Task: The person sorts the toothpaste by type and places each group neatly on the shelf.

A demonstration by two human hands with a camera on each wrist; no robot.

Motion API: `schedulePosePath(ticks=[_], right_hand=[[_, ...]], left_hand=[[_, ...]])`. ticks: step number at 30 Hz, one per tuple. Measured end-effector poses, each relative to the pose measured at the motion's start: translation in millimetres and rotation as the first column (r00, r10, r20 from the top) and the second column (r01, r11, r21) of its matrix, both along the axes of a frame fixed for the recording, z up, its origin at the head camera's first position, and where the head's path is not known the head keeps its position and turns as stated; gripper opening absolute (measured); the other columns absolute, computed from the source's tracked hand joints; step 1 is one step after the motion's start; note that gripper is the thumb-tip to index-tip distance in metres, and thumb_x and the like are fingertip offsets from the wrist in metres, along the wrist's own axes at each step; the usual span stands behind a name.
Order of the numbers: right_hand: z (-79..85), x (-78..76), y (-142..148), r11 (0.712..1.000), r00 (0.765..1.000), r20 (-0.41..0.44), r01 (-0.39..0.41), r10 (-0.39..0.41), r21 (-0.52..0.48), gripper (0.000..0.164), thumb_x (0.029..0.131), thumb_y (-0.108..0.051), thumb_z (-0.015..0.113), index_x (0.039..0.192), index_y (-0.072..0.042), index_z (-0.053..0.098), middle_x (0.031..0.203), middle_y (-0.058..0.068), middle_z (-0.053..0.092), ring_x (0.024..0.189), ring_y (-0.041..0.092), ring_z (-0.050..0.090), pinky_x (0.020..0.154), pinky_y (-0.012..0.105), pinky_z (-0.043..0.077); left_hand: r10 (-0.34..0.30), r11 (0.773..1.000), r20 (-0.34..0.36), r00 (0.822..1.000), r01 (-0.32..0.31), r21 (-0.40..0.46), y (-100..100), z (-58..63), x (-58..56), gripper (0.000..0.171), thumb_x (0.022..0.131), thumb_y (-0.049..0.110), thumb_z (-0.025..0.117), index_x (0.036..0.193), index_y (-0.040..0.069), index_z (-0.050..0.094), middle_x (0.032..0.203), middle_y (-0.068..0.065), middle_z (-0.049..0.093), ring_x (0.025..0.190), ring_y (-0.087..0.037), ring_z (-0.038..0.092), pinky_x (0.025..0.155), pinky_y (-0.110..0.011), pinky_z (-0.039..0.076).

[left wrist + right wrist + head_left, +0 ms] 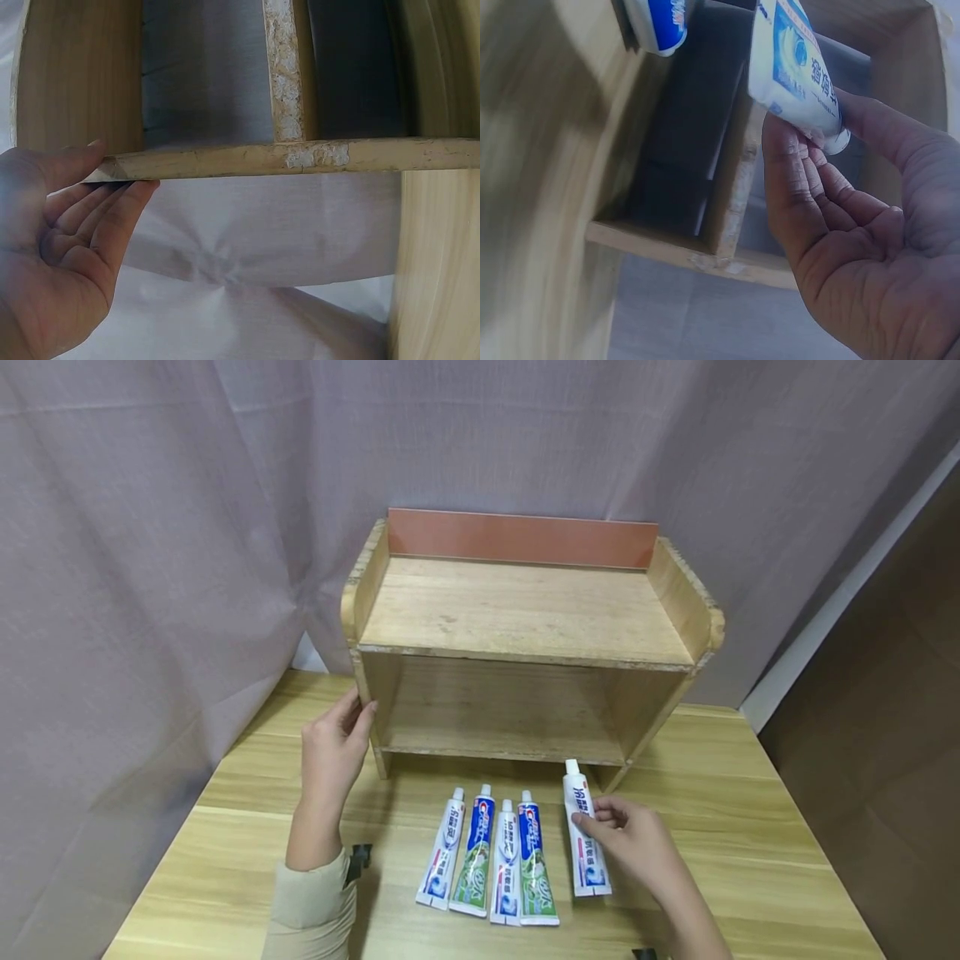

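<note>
A two-tier wooden shelf (525,610) stands on the table. My left hand (330,756) holds the front edge of its left side panel (225,160), thumb on one face and fingers on the other. In my right hand (641,843) is a white toothpaste tube (589,852), pinched between thumb and fingers with its cap toward the shelf. The right wrist view shows that tube (799,67) from its flat end. Left of it lie two white toothpaste tubes (442,852) (507,868) and two blue-green ones (475,856) (536,860), side by side, caps toward the shelf.
A reddish-brown strip (525,537) runs along the back of the shelf's top tier. Grey curtain (480,435) hangs behind, and a dark brown panel (885,677) rises at the right. The wood-grain table (750,827) extends beneath everything.
</note>
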State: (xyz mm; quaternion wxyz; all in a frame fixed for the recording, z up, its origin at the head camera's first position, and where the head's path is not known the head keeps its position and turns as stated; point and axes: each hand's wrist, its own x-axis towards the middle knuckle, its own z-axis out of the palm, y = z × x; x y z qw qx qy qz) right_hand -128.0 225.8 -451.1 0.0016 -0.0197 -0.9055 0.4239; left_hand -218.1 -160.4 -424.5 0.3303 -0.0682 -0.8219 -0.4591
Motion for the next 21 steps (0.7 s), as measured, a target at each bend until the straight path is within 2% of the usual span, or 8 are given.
schedulePosePath(ticks=[7,21], right_hand=[[10.6,-0.9,1.3,1.0,1.0,-0.019,-0.004,0.003,-0.025,0.038,0.086,-0.036,0.081,0.106,-0.004,0.072,0.088,0.003,0.073,0.082,0.017,0.067,0.071,0.022,0.061],[22.3,-7.3,1.6,1.0,0.998,-0.067,0.003,-0.001,0.022,0.04,0.087,-0.04,0.079,0.106,-0.005,0.073,0.092,0.003,0.073,0.085,0.017,0.068,0.073,0.023,0.06]], left_hand=[[-0.004,1.0,0.003,1.0,0.004,0.008,0.9,0.7,0.5,0.031,0.095,0.012,0.071,0.124,0.001,0.069,0.111,-0.02,0.072,0.097,-0.029,0.074,0.08,-0.026,0.062],[0.005,1.0,0.012,1.0,-0.005,0.007,1.6,1.2,0.5,0.032,0.095,0.012,0.071,0.125,0.001,0.069,0.112,-0.021,0.071,0.097,-0.029,0.074,0.081,-0.027,0.062]])
